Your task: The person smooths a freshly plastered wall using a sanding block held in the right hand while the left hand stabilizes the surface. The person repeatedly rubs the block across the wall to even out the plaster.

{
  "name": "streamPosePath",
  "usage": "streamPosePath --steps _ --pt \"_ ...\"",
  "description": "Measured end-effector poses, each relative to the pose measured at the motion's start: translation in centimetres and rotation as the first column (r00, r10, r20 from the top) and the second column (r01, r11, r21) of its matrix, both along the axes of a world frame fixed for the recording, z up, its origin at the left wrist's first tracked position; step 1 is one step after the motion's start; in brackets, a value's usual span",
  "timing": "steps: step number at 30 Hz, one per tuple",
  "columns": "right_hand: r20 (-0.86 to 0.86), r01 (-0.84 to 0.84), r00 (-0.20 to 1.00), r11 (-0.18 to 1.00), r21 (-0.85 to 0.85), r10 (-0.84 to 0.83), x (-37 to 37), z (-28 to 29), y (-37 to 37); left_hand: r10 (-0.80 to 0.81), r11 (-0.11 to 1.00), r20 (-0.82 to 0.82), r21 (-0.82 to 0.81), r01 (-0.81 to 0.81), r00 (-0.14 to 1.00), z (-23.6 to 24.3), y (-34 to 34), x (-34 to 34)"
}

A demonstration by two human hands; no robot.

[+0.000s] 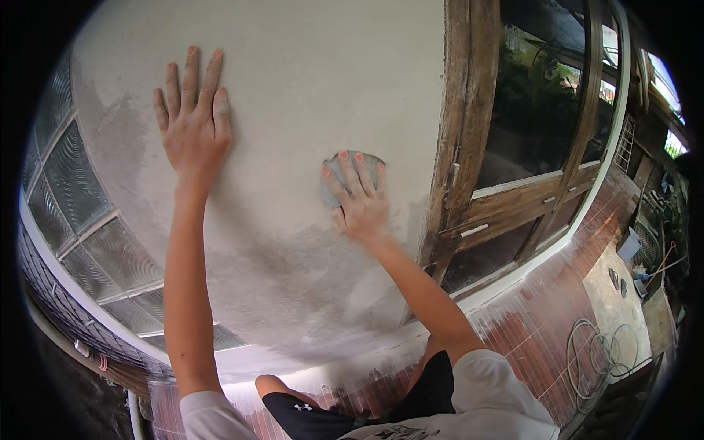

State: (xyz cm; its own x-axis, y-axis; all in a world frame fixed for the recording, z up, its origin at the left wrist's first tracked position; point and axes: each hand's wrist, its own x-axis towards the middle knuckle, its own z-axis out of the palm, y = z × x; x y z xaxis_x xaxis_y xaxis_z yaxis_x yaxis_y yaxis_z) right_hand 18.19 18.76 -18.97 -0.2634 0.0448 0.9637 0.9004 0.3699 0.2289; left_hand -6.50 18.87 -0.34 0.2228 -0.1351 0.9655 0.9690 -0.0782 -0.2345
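Observation:
A pale plastered wall fills the middle of the view, with blotchy grey-brown patches lower down. My left hand lies open on it at the upper left, fingers apart and dusty, holding nothing. Lower and to the right, my right hand presses a thin grey pad, perhaps sandpaper, flat to the wall with fingers spread over it. The pad's middle is hidden under that hand.
Glass blocks border the wall at left, a weathered wooden glazed door at right. On the red tiled floor at right lie a coiled hose and sandals, with clutter beyond. My legs show below.

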Motion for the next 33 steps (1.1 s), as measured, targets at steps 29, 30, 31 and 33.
streamPosePath --steps 29,30,31,33 --pt "-0.047 0.062 0.997 0.989 -0.137 -0.068 0.6 3.6 1.0 0.045 0.972 -0.045 -0.229 -0.054 0.998 -11.7 -1.7 -1.3" --pt "-0.136 0.050 0.989 0.996 -0.069 -0.059 1.9 5.6 1.6 0.060 0.961 -0.036 -0.266 -0.068 0.998 -12.0 -1.7 -1.4" --pt "-0.209 0.104 0.972 0.993 -0.049 -0.112 3.1 7.9 2.1 0.046 0.967 -0.056 -0.249 -0.058 0.997 -12.2 -1.8 -1.6" --pt "-0.335 0.115 0.937 0.993 0.021 -0.101 5.4 11.7 2.4 0.040 0.961 -0.070 -0.270 -0.058 0.997 -12.8 -1.8 -2.2"
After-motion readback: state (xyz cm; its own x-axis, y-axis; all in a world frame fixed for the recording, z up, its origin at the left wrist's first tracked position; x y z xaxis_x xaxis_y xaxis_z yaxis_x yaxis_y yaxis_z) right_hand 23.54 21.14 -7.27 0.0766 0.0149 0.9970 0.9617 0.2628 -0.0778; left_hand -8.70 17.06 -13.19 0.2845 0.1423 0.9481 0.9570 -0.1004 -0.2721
